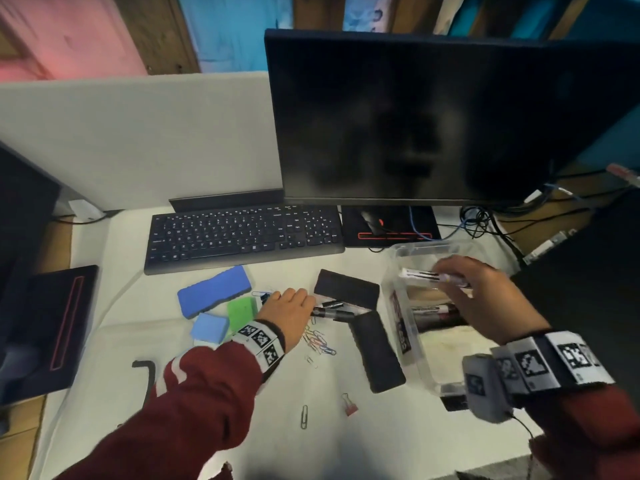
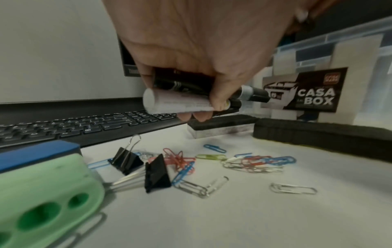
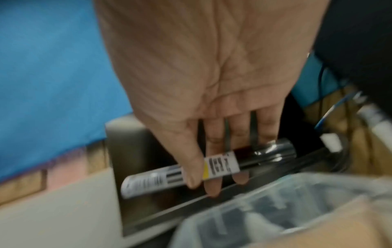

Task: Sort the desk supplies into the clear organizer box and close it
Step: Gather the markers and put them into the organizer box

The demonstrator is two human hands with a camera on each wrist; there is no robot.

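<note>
Markers (image 2: 186, 99) are gripped by the left hand (image 1: 289, 311) beside the organizer box (image 1: 401, 296); one marker (image 3: 191, 169) is pinched above it by the right hand (image 1: 485, 296).

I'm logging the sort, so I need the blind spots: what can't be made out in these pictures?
- Head view: what already lies in the clear organizer box is partly covered by the right hand.
- Left wrist view: how many markers the left hand grips; fingers hide them.
- Right wrist view: the marker label is blurred.
</note>
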